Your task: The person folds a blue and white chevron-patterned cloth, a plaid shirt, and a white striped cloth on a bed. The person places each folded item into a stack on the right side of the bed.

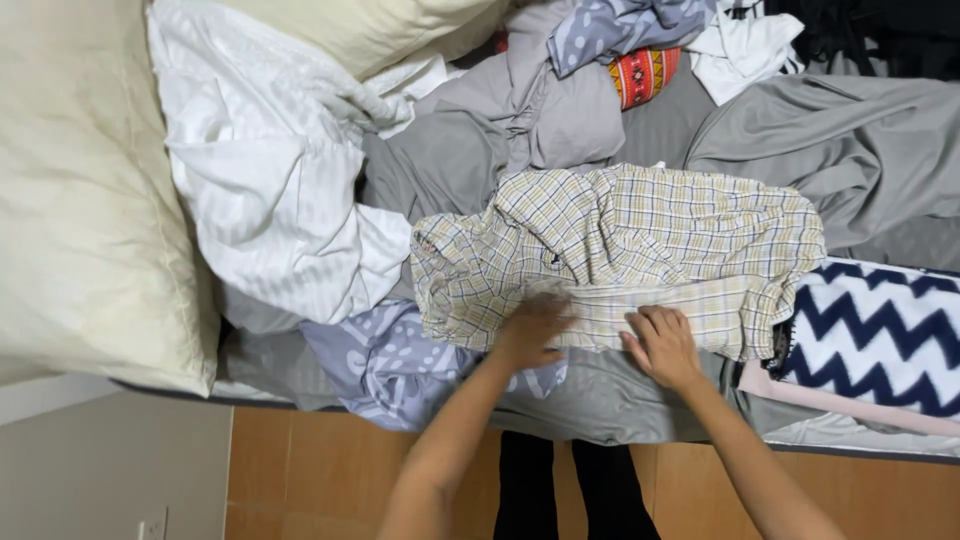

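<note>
At the near edge of the bed, your left hand (blurred) and right hand press flat, fingers loosely spread, on the near hem of the cream-and-brown checked cotton shirt, whose long axis runs left to right just beyond them.

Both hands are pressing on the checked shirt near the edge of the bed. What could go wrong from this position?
1. The plaid shirt lies on uneven, bunched gray bedding, so its fold may come out crooked or wrinkled.
2. The left hand and right hand work at the mattress edge; the shirt hem could slide off toward the wooden floor.
3. The lavender patterned cloth lies partly under the shirt and could be dragged along with it.
</note>
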